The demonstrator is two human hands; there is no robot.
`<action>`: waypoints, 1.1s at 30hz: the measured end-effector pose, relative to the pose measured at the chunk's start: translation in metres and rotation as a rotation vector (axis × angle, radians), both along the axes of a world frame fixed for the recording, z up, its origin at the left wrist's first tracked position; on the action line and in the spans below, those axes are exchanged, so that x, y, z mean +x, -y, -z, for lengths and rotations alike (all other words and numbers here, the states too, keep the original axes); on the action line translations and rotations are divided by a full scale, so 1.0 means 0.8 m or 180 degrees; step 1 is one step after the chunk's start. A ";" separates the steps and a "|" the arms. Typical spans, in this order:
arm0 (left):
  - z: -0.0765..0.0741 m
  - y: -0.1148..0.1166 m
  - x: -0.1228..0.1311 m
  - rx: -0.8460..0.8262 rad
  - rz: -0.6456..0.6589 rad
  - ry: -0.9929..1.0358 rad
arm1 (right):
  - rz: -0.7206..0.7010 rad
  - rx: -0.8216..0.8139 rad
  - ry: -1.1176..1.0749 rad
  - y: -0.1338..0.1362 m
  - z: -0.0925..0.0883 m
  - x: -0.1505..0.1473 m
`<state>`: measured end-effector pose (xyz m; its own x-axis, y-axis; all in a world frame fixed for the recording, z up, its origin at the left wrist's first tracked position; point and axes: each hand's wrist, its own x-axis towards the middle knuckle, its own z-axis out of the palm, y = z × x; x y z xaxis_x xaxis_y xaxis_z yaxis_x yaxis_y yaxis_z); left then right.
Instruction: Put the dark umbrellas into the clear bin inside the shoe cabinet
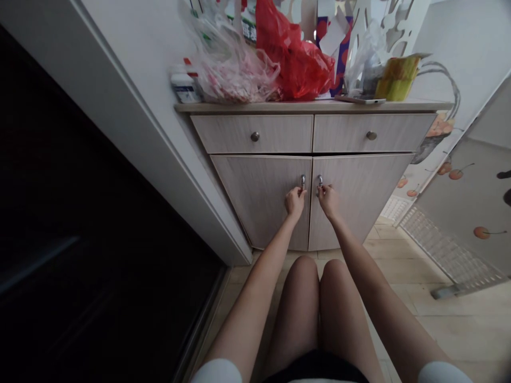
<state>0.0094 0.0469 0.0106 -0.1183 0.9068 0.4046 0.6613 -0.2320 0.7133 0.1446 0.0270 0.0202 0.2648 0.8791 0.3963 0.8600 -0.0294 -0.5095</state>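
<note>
Straight ahead is a pale wood-grain cabinet with two lower doors. My left hand [295, 201] is closed on the lower end of the metal handle [303, 180] of the left cabinet door [263, 197]. On the right cabinet door [355, 191], my right hand [328, 200] grips the matching metal handle [320, 180]. A thin dark gap runs above both doors, below the drawers. Each drawer, the left drawer [223, 133] and the right drawer [403, 133], has a round knob and is pushed in.
On the cabinet top stand a white bottle [186, 88], a clear plastic bag [235, 69], a red plastic bag [299, 64], a flat phone-like device [361, 99] and a yellow package [397, 77]. A dark door [80, 239] is close on my left; a cherry-patterned panel [459, 202] stands at right.
</note>
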 end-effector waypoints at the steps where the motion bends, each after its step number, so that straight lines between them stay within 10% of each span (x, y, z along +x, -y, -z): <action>1: -0.001 -0.002 0.000 -0.0020 0.0007 -0.0010 | 0.0007 -0.0016 0.0015 -0.002 -0.001 -0.001; 33: -0.014 -0.041 0.008 -0.0212 0.0039 0.0002 | 0.0281 -0.0380 -0.0023 -0.033 -0.022 -0.011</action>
<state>0.0154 0.0797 0.0214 -0.1074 0.9331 0.3433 0.6582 -0.1921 0.7279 0.1362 0.0537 0.0381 0.3458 0.8930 0.2880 0.8476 -0.1657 -0.5041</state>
